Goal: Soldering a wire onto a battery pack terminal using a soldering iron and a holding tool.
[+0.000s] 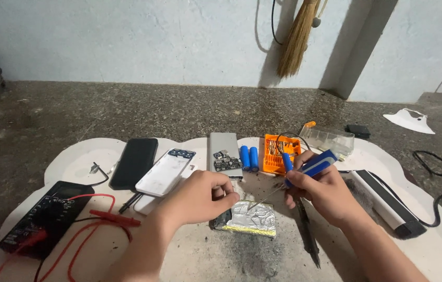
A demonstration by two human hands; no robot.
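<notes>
Two hands meet over a foil-wrapped block [250,218] on the worktop [200,256]: the right hand [319,192] grips a blue-handled soldering iron [304,168], its tip near the curled left hand [202,196]. I cannot tell what the left fingers pinch. Beyond the hands lie two blue battery cells [249,157]; left of the left hand sits a black multimeter [43,219].

A pale, scorched, cloud-shaped worktop [74,156] lies on a dark speckled stone floor [48,112]. On the worktop, from the left: a black multimeter [43,216] with red leads [111,216], a black flat phone-shaped case [134,162], a white open casing [164,172], a grey metal shell with a small circuit board [224,151], two blue cylindrical cells [249,157], an orange plastic bit holder [276,151], a clear plastic lid [328,138], a foil-wrapped block [249,219] and a long white-and-black bar [385,201]
</notes>
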